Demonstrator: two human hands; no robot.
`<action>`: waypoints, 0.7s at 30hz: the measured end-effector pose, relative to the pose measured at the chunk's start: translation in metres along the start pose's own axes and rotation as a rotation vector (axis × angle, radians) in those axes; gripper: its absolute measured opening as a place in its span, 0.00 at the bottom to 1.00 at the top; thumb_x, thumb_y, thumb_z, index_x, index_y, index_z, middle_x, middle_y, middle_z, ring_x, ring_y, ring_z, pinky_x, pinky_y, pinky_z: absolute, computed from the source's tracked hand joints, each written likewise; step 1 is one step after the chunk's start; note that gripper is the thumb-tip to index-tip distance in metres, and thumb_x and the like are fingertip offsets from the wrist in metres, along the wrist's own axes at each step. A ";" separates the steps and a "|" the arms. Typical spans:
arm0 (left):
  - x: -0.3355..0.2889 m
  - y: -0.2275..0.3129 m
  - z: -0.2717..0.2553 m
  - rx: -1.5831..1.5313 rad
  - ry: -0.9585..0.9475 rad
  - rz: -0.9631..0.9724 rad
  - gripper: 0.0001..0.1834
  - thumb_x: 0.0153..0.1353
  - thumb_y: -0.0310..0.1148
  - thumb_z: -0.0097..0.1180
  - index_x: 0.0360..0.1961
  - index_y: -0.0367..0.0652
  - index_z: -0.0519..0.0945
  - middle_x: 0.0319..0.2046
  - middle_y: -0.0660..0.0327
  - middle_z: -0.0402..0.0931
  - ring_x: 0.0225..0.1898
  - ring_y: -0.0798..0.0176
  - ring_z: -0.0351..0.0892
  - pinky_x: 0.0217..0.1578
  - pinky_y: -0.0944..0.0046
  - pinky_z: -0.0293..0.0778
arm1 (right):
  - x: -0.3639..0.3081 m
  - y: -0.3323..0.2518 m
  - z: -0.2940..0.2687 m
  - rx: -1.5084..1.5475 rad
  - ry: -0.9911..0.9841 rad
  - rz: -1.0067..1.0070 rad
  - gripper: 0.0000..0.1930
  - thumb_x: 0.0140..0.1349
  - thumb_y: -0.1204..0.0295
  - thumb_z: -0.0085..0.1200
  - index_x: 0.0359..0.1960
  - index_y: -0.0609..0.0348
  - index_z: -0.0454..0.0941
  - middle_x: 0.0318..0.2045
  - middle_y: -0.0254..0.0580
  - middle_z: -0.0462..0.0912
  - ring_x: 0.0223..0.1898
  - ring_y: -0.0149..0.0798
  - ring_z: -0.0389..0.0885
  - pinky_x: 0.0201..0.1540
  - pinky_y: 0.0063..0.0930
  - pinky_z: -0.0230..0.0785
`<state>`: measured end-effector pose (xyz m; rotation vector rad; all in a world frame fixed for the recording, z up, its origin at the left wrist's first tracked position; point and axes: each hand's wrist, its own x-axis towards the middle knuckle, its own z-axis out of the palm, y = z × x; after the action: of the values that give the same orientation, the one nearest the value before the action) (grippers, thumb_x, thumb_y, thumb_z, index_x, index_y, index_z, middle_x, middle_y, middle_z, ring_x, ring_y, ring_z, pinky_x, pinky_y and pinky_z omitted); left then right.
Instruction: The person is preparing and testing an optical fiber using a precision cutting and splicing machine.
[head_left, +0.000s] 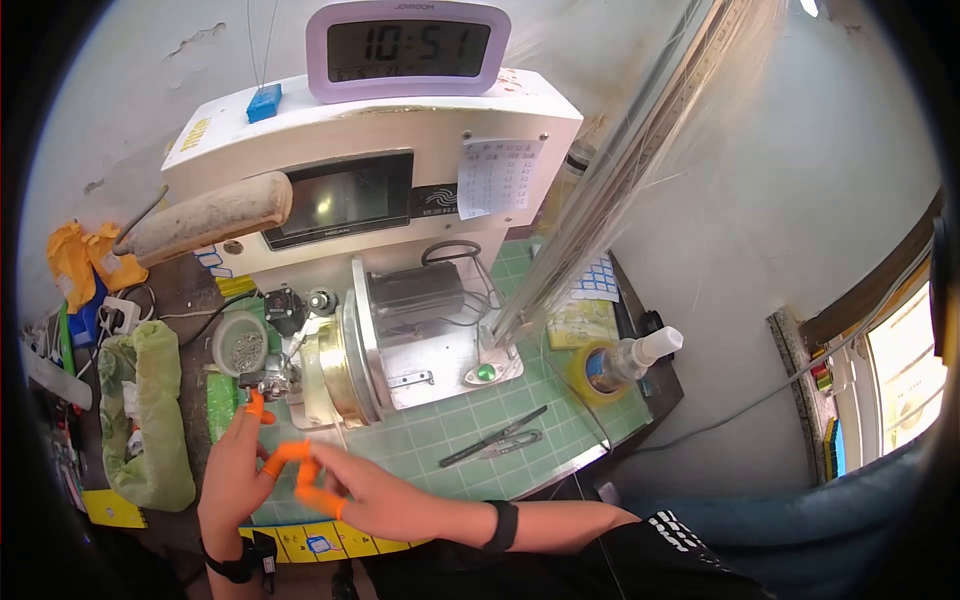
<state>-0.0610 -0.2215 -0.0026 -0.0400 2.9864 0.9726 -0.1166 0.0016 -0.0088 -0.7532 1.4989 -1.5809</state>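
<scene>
My left hand (232, 468) reaches up to a small metal fixture (268, 382) on the front of the white machine (440, 225). Its orange-covered fingertips are close together at the fixture; anything between them is too small to make out. My right hand (372, 490) is just right of the left palm, its orange-covered fingers curled inward. Whatever those fingers hold, if anything, does not show. Right of the fixture sits a brass-coloured wheel (335, 372) with a dark cylindrical motor (415, 300) behind it. A white bowl of small metal pieces (240, 345) stands beside the fixture.
Tweezers (490, 438) and a small metal clip-like tool (515, 443) lie on the green mat (405, 460). A clear bottle (625, 362) stands by a yellow tape roll (590, 375). A green-lined basket (160, 430) is at left. A wooden handle (215, 215) juts out before the screen (350, 200).
</scene>
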 end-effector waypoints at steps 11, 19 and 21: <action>-0.058 0.076 -0.057 -0.014 0.295 0.119 0.13 0.52 0.33 0.71 0.37 0.37 0.88 0.25 0.58 0.78 0.26 0.57 0.78 0.28 0.62 0.70 | -0.191 -0.172 -0.116 -0.282 -0.602 -0.760 0.09 0.71 0.67 0.59 0.33 0.57 0.83 0.34 0.44 0.86 0.32 0.42 0.85 0.40 0.33 0.80; -0.061 0.096 -0.036 -0.144 0.396 0.128 0.22 0.59 0.52 0.67 0.28 0.40 0.87 0.20 0.63 0.74 0.25 0.62 0.74 0.30 0.63 0.65 | -0.163 -0.166 -0.074 -0.498 0.144 -0.771 0.09 0.67 0.61 0.65 0.40 0.51 0.85 0.45 0.47 0.87 0.45 0.50 0.88 0.52 0.47 0.80; -0.069 0.097 -0.035 -0.217 0.369 0.220 0.23 0.59 0.55 0.67 0.27 0.42 0.88 0.20 0.64 0.73 0.21 0.63 0.72 0.25 0.62 0.62 | -0.139 -0.151 -0.058 -0.505 0.112 -0.751 0.09 0.68 0.63 0.64 0.43 0.52 0.86 0.47 0.51 0.87 0.45 0.53 0.88 0.53 0.47 0.81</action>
<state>0.0056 -0.1619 0.0832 0.1261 3.2474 1.4584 -0.1215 0.1459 0.1489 -1.6888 1.8467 -1.7898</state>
